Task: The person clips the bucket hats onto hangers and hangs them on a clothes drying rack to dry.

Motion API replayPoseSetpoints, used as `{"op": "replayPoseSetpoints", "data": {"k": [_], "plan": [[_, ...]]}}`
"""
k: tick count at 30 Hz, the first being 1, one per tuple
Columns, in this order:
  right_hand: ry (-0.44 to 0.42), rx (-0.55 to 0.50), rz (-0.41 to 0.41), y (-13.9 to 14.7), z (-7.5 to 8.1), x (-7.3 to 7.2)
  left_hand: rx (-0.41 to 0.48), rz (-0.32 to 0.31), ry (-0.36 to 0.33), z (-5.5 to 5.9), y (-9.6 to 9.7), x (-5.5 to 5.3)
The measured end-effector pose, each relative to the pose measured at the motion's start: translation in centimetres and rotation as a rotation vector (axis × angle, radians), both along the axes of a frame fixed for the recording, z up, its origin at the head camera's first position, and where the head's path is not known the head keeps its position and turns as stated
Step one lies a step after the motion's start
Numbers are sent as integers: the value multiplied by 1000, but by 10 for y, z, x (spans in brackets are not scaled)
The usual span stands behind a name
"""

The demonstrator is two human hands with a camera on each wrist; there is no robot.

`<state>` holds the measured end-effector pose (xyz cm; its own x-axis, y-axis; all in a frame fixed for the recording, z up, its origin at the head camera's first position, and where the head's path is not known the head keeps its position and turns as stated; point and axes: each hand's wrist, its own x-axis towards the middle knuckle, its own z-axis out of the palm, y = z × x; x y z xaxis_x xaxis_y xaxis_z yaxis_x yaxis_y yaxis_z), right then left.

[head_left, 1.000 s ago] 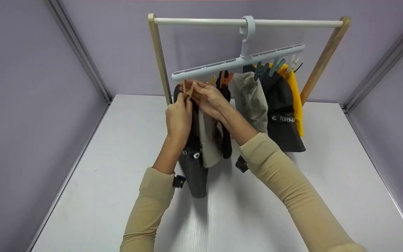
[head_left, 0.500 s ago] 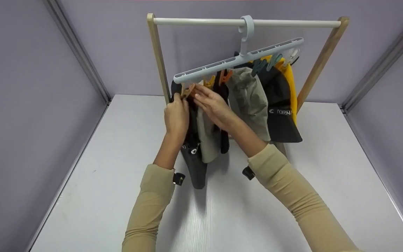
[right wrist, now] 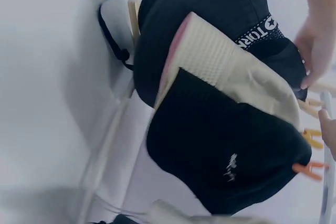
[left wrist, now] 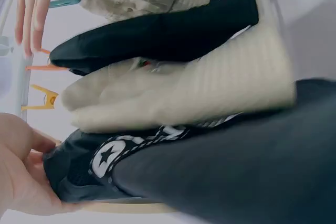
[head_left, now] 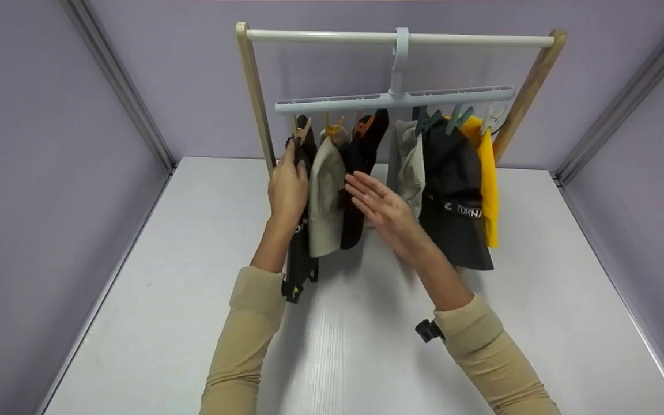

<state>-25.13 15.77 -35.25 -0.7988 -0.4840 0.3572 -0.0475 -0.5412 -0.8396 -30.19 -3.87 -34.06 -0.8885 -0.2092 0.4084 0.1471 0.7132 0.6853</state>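
Observation:
A black sun hat (left wrist: 79, 169) with a star-and-letter band hangs leftmost, below a tan clip (head_left: 302, 129). My left hand (head_left: 287, 187) grips its crown between thumb and fingers, as the right wrist view shows. Beside it a beige bucket hat (head_left: 326, 199) hangs from a yellow clip (head_left: 334, 128), then a black hat (right wrist: 226, 140) from an orange clip (head_left: 363, 125). My right hand (head_left: 387, 213) is in the air before the black hat, fingers straight and holding nothing. The pale blue hanger (head_left: 338, 104) hooks over the rack's white bar (head_left: 320, 36).
Further right hang a grey-beige hat (head_left: 410, 155), a dark brimmed hat (head_left: 452, 173) with a lettered band and a yellow piece of fabric (head_left: 489, 190). Green clips (head_left: 459, 118) hold some of these. Wooden rack legs (head_left: 257, 92) stand on the white table (head_left: 205, 242).
Both hands were at the tan clip. My right hand has left it, moving down and right. My left hand has slid down onto the hat, and the hanger has swung nearer level.

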Motion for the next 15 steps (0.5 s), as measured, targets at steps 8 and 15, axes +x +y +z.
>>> {"op": "replayPoseSetpoints", "data": {"k": [8,15], "plan": [[1,-147,-56,52,-33,34,202,48,-74,-48,-7,46],[-65,-260,-133,99,-64,61,203,86,-173,-101,-5,100]]}}
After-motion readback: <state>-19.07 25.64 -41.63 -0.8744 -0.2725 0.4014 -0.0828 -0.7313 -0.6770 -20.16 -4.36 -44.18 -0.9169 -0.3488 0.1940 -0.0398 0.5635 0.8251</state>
